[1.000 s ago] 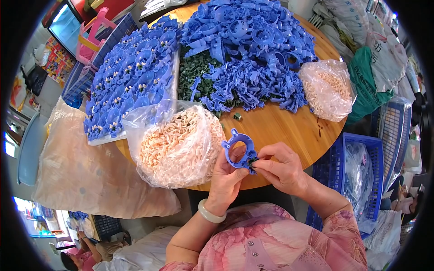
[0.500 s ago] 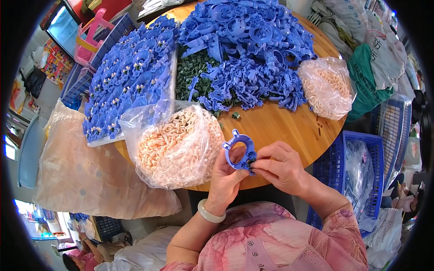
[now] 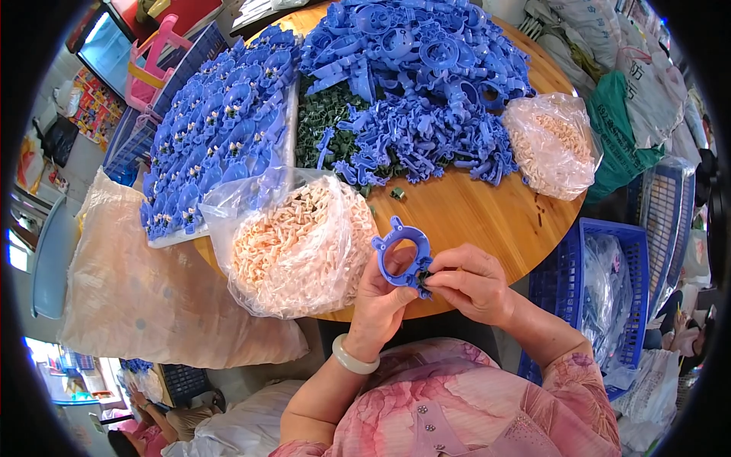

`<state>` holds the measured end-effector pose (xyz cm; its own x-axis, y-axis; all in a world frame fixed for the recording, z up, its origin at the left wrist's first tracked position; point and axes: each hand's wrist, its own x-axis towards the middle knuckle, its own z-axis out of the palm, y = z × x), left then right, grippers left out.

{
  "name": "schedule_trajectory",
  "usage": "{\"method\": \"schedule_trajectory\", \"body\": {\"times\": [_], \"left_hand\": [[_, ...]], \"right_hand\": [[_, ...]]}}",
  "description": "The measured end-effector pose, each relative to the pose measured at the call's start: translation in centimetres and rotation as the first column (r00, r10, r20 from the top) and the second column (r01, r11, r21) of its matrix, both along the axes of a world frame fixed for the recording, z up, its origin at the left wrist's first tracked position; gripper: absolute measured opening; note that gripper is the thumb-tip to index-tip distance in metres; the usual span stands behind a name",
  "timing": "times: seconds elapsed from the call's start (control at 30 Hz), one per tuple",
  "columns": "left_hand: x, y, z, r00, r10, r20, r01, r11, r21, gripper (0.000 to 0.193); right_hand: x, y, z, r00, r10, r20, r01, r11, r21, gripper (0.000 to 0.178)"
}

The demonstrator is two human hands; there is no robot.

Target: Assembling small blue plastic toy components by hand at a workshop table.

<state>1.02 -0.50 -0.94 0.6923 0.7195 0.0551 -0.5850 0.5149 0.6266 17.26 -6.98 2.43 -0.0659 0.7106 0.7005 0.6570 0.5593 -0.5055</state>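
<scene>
Over the table's near edge, my left hand (image 3: 378,298) is closed around a blue plastic ring (image 3: 413,231) with two small ear-like tabs. My right hand (image 3: 478,286) pinches a small dark green plastic piece (image 3: 423,279) against the lower right side of the ring, and the fingertips partly cover it. Left of the hands sits a clear bag of small cream-coloured plastic pieces (image 3: 285,244). Beyond them lie a heap of dark green pieces (image 3: 327,114) and a pile of small blue figure-shaped parts (image 3: 434,141).
A large heap of blue plastic parts (image 3: 411,46) covers the far side of the wooden table (image 3: 502,221). On the left, a white board (image 3: 290,129) carries rows of blue parts. Another bag of cream pieces (image 3: 552,145) stands right. Blue crates (image 3: 636,305) are beside the table.
The ring has turned slightly in my left hand, its ears now facing a little differently. My right fingers remain at its lower right side, with only a small shift.
</scene>
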Motion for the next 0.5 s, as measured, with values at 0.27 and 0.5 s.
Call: {"method": "schedule_trajectory", "body": {"times": [0.27, 0.5], "left_hand": [[0.0, -0.1, -0.1, 1.000, 0.005, -0.008, -0.005, 1.000, -0.015, 0.066], [-0.1, -0.1, -0.1, 1.000, 0.017, -0.010, -0.017, 1.000, -0.009, 0.066]], "right_hand": [[-1.0, -0.2, -0.7, 0.993, -0.099, -0.056, 0.102, 0.993, 0.061, 0.024], [-1.1, -0.5, 0.1, 0.992, -0.123, 0.033, 0.121, 0.991, 0.053, 0.023]]}}
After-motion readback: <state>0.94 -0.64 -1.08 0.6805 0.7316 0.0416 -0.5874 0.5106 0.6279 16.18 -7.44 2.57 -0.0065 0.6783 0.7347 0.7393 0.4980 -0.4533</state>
